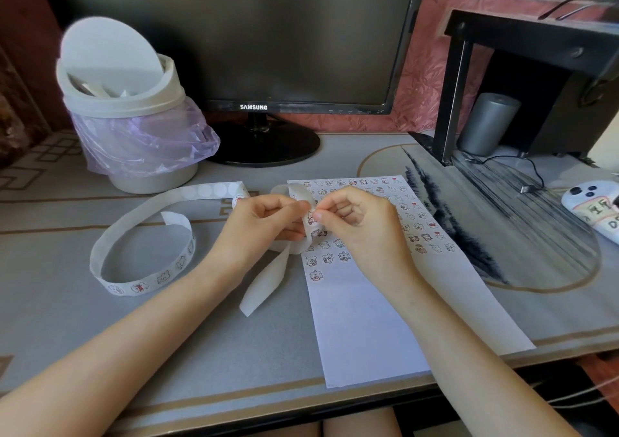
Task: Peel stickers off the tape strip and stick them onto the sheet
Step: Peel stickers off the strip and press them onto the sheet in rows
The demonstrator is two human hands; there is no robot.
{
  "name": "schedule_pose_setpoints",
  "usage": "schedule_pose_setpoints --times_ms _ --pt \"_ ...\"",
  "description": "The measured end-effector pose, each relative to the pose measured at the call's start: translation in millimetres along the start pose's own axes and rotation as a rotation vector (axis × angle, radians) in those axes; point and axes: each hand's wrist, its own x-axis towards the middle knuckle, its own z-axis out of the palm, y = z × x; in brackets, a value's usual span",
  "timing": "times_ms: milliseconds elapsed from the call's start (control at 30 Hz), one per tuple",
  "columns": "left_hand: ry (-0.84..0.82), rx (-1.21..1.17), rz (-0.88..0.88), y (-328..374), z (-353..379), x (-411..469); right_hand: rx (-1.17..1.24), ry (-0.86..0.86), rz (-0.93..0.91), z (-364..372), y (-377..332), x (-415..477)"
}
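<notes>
A long white tape strip [134, 235] printed with small cartoon stickers loops across the desk on the left and rises to my hands at the centre. My left hand [264, 225] grips the strip between thumb and curled fingers. My right hand [351, 215] pinches a sticker at the strip's edge, thumb and forefinger tips together. Both hands hover over the left upper part of the white sheet [361, 319], which lies on the desk and carries several rows of stickers on its upper half. A bare tail of the strip [268, 286] hangs down to the desk.
A small white bin [134, 108] with a purple bag stands at the back left. Behind the sheet is a black monitor [241, 34] on its stand. A black shelf [522, 78], a grey cylinder [487, 123], a cable and a white phone [593, 208] occupy the right.
</notes>
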Motion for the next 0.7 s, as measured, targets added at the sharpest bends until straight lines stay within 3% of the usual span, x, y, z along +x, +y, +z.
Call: schedule_pose_setpoints --times_ms 700 --pt "-0.011 0.092 0.034 0.1 -0.3 0.1 -0.044 -0.028 0.020 -2.7 -0.8 -1.3"
